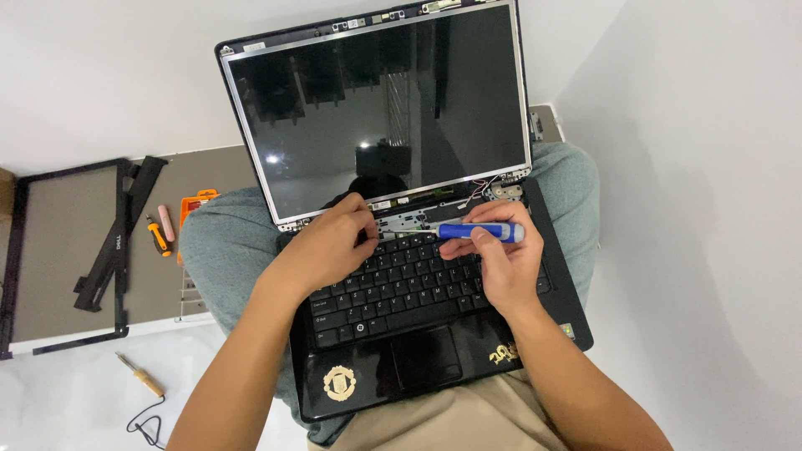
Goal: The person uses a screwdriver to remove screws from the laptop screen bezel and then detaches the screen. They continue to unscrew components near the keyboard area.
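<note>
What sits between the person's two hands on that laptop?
In the head view, between the left hand and the right hand holding the blue-handled screwdriver lie the black laptop's upper keyboard rows and the exposed hinge strip beneath the screen.

Both bare forearms reach forward from the lower edge and converge. The left hand (327, 242) is palm-down, fingers curled, fingertips pinched together. The right hand (499, 260) is closed in a loose grip, knuckles upward.
</note>
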